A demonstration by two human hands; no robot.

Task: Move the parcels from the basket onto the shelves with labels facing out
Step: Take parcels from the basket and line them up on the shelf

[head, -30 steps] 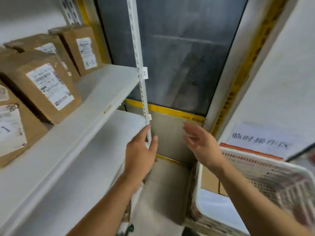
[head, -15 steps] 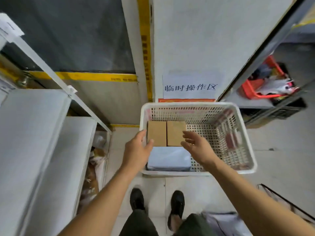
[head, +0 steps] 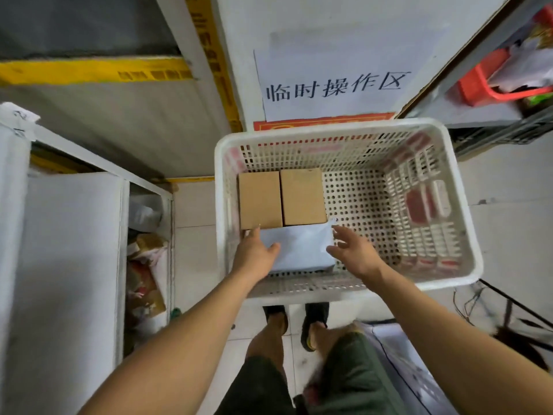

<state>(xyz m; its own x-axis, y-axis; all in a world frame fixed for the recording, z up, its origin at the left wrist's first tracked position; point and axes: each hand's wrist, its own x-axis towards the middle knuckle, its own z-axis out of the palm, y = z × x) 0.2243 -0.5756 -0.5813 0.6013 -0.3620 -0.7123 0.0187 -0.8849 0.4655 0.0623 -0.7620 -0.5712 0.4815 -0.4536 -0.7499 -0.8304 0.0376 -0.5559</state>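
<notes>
A white perforated basket [head: 466,235] stands on the floor in front of me. Inside lie two brown cardboard parcels [head: 260,199] [head: 303,196] side by side at the far left, and a pale grey poly-bag parcel [head: 302,247] in front of them. My left hand [head: 254,254] is inside the basket at the grey parcel's left edge, fingers straight, thumb over the parcel. At the parcel's right edge is my right hand [head: 351,250], fingers spread, holding nothing. No label shows on any parcel.
White shelves [head: 68,250] run along the left, with loose packaging [head: 143,265] below them. A wall sign with Chinese characters [head: 335,85] hangs behind the basket. A red basket [head: 484,85] sits on a rack at upper right. My feet [head: 296,322] stand just behind the basket.
My view swung from the shelves down to the basket. Both hands dropped from above the cardboard parcels to either side of the grey poly-bag parcel.
</notes>
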